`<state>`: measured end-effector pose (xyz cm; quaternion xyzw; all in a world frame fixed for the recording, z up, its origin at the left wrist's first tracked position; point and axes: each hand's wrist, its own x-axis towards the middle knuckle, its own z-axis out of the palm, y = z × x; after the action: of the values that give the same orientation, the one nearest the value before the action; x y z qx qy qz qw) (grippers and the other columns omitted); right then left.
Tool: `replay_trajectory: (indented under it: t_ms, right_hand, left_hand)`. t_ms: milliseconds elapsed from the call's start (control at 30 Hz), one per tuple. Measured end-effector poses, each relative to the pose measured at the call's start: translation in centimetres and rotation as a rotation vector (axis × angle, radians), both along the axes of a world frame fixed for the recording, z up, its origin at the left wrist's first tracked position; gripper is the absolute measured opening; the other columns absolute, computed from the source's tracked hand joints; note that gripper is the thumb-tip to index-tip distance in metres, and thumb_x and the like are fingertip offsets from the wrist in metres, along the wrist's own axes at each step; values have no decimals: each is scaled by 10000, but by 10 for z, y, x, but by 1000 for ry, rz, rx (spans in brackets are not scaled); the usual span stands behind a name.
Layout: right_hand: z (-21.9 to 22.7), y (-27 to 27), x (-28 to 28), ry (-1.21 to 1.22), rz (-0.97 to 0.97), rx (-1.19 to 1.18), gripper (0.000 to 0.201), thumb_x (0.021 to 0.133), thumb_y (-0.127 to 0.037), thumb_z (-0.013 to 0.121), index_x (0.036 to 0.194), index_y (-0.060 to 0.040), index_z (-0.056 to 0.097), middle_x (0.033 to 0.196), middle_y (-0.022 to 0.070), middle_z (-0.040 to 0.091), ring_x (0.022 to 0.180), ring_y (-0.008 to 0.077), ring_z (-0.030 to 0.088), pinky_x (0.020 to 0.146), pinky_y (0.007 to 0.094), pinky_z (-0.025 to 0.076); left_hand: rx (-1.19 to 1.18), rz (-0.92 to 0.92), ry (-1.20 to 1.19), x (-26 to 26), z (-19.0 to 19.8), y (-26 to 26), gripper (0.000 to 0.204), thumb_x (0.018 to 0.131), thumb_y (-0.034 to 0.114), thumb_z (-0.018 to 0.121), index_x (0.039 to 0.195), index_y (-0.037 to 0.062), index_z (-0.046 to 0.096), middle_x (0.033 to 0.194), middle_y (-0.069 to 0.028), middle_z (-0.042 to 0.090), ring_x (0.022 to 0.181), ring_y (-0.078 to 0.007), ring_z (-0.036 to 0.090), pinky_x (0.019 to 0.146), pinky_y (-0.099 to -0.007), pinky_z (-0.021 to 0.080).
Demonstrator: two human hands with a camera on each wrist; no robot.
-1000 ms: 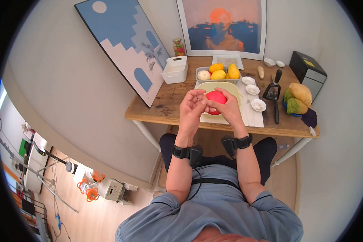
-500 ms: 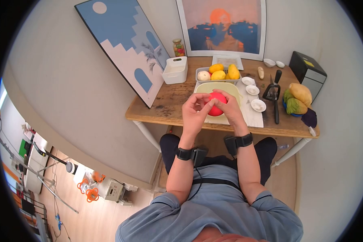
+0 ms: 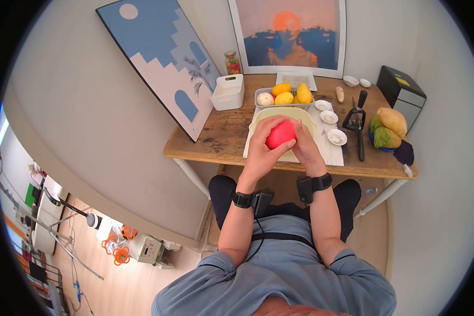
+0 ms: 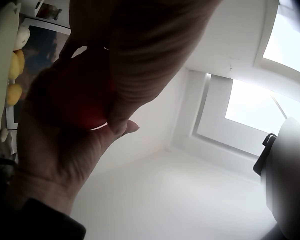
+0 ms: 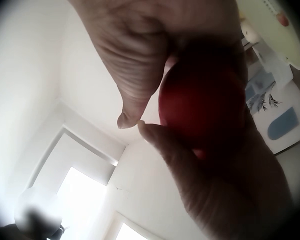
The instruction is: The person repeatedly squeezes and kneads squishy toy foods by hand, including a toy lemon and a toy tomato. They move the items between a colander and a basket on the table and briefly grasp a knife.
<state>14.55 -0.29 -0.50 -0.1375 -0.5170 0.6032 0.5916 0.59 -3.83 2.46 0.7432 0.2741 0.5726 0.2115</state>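
Note:
A smooth red ball (image 3: pixel 282 135) is held between both hands above a pale yellow basin (image 3: pixel 266 112) at the front of the table. My left hand (image 3: pixel 262 157) curls round its left side, the thumb lying across its near face. From the right, my right hand (image 3: pixel 306 150) cups the same ball. In the left wrist view the ball (image 4: pixel 82 95) looks dark, with palms and fingers on either side of it. The thumb tips come close together beside the ball (image 5: pixel 202 107) in the right wrist view. Its far side is hidden by the fingers.
Behind the basin, a grey tray (image 3: pixel 259 104) bears several yellow fruits (image 3: pixel 284 98). Small white dishes (image 3: pixel 337 137) line the white mat (image 3: pixel 333 157). A black-handled tool (image 3: pixel 356 120) lies farther right, beside a bowl of vegetables (image 3: pixel 388 129). A white bin (image 3: pixel 228 100) stands at left.
My left hand has moved from fingertips meeting at the ball's left side to wrapping round it. The right hand has turned inward, cupping the ball.

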Motion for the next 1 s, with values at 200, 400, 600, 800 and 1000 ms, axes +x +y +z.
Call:
replay_trajectory:
  t_ms: [200, 400, 600, 800, 1000]
  right_hand:
    - [3, 4, 10, -10, 140, 167, 1137, 669, -789, 576, 1429, 6, 290, 1472, 169, 320, 1360, 247, 316, 1120, 386, 254]
    - [6, -8, 11, 70, 395, 244, 1463, 368, -910, 539, 1489, -54, 151, 1558, 160, 104, 1431, 269, 163, 1160, 432, 165]
    - [3, -4, 12, 88, 437, 284, 1461, 341, -923, 524, 1494, -96, 176, 1559, 164, 103, 1434, 272, 156, 1165, 429, 151]
    - [2, -3, 12, 91, 448, 313, 1455, 347, -930, 520, 1492, -97, 186, 1557, 165, 112, 1434, 270, 158, 1164, 424, 148]
    - [15, -12, 7, -100, 340, 286, 1240, 551, -633, 805, 1480, -61, 214, 1533, 151, 194, 1415, 255, 209, 1148, 398, 209]
  left_hand:
    - [-265, -59, -368, -11, -7, 4, 426, 841, 99, 688, 1232, 11, 545, 1226, -110, 571, 1117, -184, 540, 964, -327, 443]
    - [-345, -183, -533, -17, -4, 4, 425, 840, 129, 691, 1224, 5, 557, 1160, -104, 594, 1085, -167, 551, 952, -317, 442]
    - [-351, -182, -524, -18, -1, 2, 429, 842, 142, 690, 1224, 1, 557, 1163, -105, 593, 1088, -171, 551, 956, -318, 439]
    - [-334, -187, -510, -19, -4, 4, 413, 867, 160, 668, 1232, 5, 552, 1163, -97, 592, 1084, -167, 549, 958, -313, 434]
    - [-310, -75, -454, -17, -6, 10, 424, 998, 328, 459, 1248, -10, 509, 1156, -118, 577, 1047, -151, 560, 923, -302, 457]
